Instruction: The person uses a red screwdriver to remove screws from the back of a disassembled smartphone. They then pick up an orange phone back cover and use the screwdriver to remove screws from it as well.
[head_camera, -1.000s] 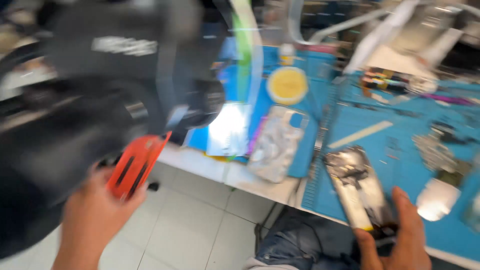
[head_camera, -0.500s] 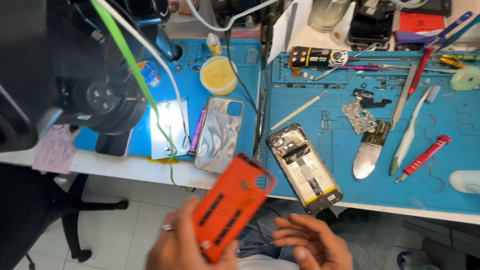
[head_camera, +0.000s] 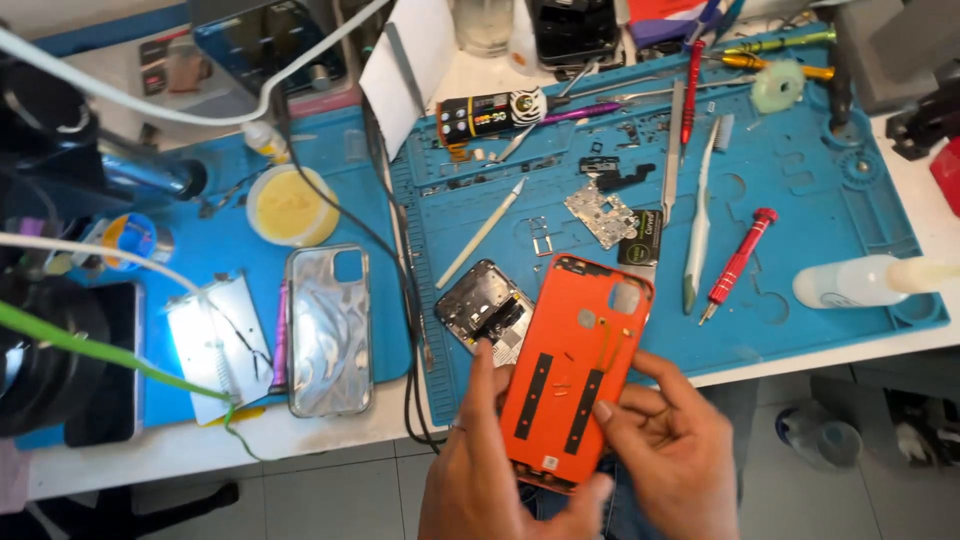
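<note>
1. Since half a second ago, orange back cover (head_camera: 575, 365) is sitting higher and closer to upright in frame, inner side facing camera; both hands are now on it, where the right one was hanging below and clear of it.
2. Left hand (head_camera: 490, 470) is gripping the cover's lower left edge, index finger running up along that side, thumb wrapping under the bottom edge.
3. Right hand (head_camera: 670, 450) is closing on the right edge, thumb pressing on the inner face near the black adhesive strips.
4. Long axis is running from the bottom edge between the hands up and slightly right, camera cutout at the far end. Both hands are equally close; left is carrying most of the weight, by my read.
5. Opened phone body (head_camera: 487, 312) is lying on the blue mat (head_camera: 830, 210), just behind the cover's upper left, partly hidden.
6. Further out on the desk (head_camera: 300, 440): red screwdriver (head_camera: 738, 262), toothbrush (head_camera: 699, 225), clear phone case (head_camera: 328, 330).
</note>
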